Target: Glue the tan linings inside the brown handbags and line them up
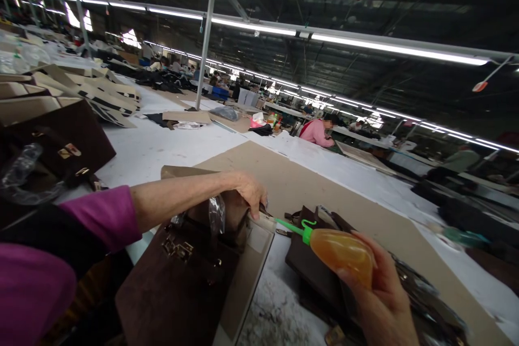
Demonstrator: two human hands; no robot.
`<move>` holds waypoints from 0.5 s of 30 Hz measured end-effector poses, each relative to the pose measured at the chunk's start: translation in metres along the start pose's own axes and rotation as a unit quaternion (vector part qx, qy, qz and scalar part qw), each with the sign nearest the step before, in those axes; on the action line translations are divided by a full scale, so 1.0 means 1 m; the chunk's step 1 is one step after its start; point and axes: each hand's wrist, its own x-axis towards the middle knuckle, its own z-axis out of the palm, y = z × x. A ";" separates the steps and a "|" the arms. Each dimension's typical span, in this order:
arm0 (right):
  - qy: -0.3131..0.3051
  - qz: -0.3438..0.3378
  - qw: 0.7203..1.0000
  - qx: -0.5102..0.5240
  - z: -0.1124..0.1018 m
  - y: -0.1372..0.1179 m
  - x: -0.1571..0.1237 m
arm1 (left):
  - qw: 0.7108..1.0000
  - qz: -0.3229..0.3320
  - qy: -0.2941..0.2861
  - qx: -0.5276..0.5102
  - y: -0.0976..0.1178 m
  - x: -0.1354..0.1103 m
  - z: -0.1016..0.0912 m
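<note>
My left hand (249, 192) reaches across from the left and grips the top edge of a dark brown handbag (182, 275) with gold clasps, fingers curled over it. My right hand (379, 297) at the lower right is wrapped round an orange squeeze bottle (344, 248) with a green nozzle. The nozzle tip points left and touches the bag's edge right under my left fingers. A strip of clear plastic (217, 213) hangs on the bag.
A large sheet of brown cardboard (308, 184) covers the white table. More dark brown bag parts (320, 275) lie under the bottle. Another brown bag (65, 146) and cardboard boxes (93, 92) stand at left. A person in pink (318, 131) works further along.
</note>
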 end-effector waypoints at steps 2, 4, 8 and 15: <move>-0.004 -0.008 1.000 -0.010 0.000 0.001 0.001 | 1.000 0.000 -0.006 0.004 0.000 0.001 0.001; -0.009 -0.019 1.000 -0.019 0.000 0.002 0.001 | 1.000 0.003 -0.003 0.004 -0.001 0.001 0.001; 0.012 -0.014 0.999 -0.027 0.000 0.001 -0.005 | 1.000 0.011 -0.001 -0.013 -0.002 0.001 0.001; 0.019 -0.003 1.000 -0.020 -0.003 0.004 -0.010 | 1.000 0.007 -0.016 -0.003 -0.001 0.001 0.001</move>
